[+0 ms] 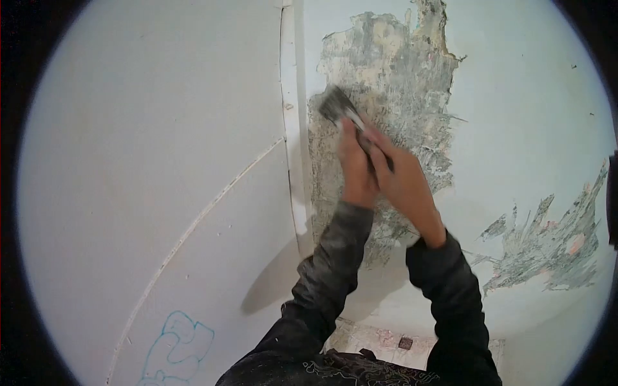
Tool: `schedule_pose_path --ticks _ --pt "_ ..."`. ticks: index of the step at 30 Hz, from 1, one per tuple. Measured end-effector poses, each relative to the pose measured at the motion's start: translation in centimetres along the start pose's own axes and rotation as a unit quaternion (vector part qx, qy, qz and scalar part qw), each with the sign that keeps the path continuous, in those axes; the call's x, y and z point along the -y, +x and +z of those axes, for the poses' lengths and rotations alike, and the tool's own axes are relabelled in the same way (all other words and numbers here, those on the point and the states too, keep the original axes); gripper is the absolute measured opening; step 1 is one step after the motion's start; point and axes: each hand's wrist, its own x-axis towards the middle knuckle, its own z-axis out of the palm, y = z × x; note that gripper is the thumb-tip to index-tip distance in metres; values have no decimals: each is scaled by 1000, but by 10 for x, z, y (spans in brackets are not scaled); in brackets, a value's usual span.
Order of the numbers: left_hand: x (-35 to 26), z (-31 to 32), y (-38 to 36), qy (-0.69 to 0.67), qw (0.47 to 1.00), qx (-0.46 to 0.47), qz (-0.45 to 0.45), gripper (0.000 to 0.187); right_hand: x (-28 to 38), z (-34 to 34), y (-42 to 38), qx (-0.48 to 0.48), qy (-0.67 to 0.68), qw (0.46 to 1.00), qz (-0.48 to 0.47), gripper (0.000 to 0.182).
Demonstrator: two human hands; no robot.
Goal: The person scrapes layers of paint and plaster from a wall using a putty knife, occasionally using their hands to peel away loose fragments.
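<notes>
A scraper (336,104) with a wide dark blade points up and left against the wall, its blade near the left edge of a large bare patch (393,71). Grey, rough plaster shows in that patch where the white coating is gone. My left hand (358,168) is closed around the tool just below the blade. Beside it, my right hand (407,186) grips the handle from the right. The fingers overlap, so much of the handle is hidden, and the blade is slightly blurred.
A vertical white trim strip (290,83) runs along the corner left of the patch. A plain wall (161,128) with a curved ridge and blue line drawing (177,341) lies left. Another scraped patch (553,248) is at lower right. Below, debris lies on the floor (367,338).
</notes>
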Motion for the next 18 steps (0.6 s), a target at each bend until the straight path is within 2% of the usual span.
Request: schedule_pose_path --ticks 1,4,7,10,11,14,15,18 --pt "-5 3 5 15 1000 4 17 39 1 1 10 12 -4 1000 -4 27" --pt "-5 13 8 -110 993 12 34 39 -1 -9 20 82 -26 996 11 29" --pt "10 1 -13 -33 999 31 -29 38 -5 -9 -12 -20 -21 997 -77 29" --pt "-10 6 14 -41 996 83 -17 36 8 -8 20 6 -19 1000 -16 28" --pt "-11 13 23 -67 991 111 23 35 8 -14 36 30 -34 999 -7 28" --pt "-21 25 19 -235 960 150 -4 35 28 -24 50 110 -111 985 -67 26" --pt "-17 20 18 -266 942 202 -29 29 24 -27 46 98 -127 979 -126 26" --pt "0 44 -5 -157 976 129 -79 31 27 -60 39 121 -30 992 -4 26"
